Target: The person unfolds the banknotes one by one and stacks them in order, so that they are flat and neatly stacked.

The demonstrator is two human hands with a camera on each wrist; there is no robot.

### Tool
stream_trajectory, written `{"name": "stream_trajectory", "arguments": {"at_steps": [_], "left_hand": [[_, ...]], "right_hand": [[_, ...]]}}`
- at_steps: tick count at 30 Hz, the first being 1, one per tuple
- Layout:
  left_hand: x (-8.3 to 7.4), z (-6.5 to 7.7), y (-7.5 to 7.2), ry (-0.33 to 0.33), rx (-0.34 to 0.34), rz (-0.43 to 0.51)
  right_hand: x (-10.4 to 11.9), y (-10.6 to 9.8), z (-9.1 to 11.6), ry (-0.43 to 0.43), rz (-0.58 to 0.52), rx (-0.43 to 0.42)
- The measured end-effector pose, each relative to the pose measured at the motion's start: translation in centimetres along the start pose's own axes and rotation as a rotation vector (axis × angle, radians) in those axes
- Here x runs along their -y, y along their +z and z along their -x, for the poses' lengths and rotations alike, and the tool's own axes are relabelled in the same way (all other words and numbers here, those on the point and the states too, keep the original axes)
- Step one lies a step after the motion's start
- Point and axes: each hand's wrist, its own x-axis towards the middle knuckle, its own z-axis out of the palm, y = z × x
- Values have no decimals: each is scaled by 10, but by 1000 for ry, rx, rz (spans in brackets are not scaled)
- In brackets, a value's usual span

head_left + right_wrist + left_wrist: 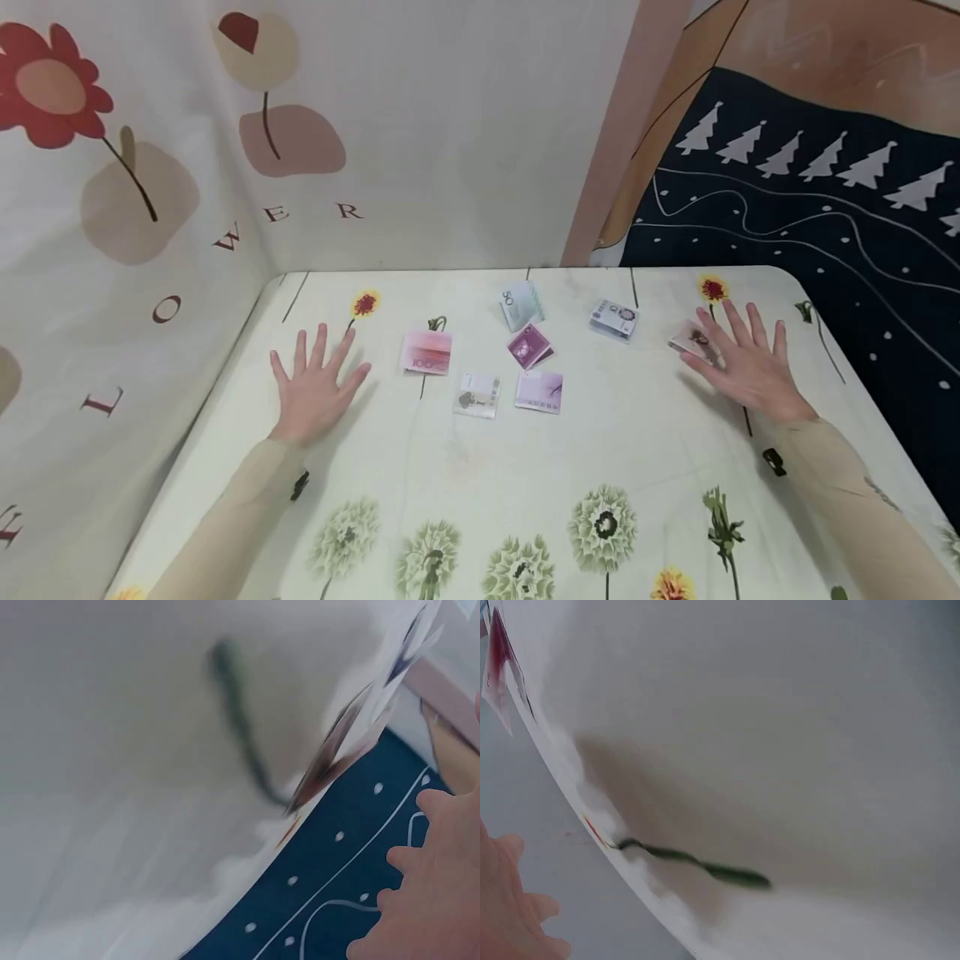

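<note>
Left hand (318, 393) near left edge of table (450, 467), right hand (753, 377) over banknote (688, 339) near right; both spread, grasping nothing. Other folded notes (427, 350) mostly spaced, perhaps keeping each distinct.

"What carries everything at your end?"

"Through my head camera I see a table (637, 417) spread with a white, flower-printed cloth (412, 467)."

"What lies on it?"

"Toward its far half, leftmost, a folded pink banknote (426, 352) marked 100. Farthest back, a bluish banknote (519, 307) marked 50, with a magenta banknote (529, 346) just in front; I can't tell whether those two touch. Nearer me, a cream banknote (477, 394) and a lilac banknote (538, 392) lie side by side, apart."

"And to the right?"

"A folded grey-blue banknote (613, 319), then, near the table's right side, a brownish banknote (688, 338), partly hidden from me."
</note>
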Motion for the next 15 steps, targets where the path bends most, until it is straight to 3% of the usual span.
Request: {"name": "stream_trajectory", "arguments": {"at_steps": [15], "left_hand": [[-42,-13,10,106,70,25]], "right_hand": [[68,17,-21,-176,-82,16]]}}
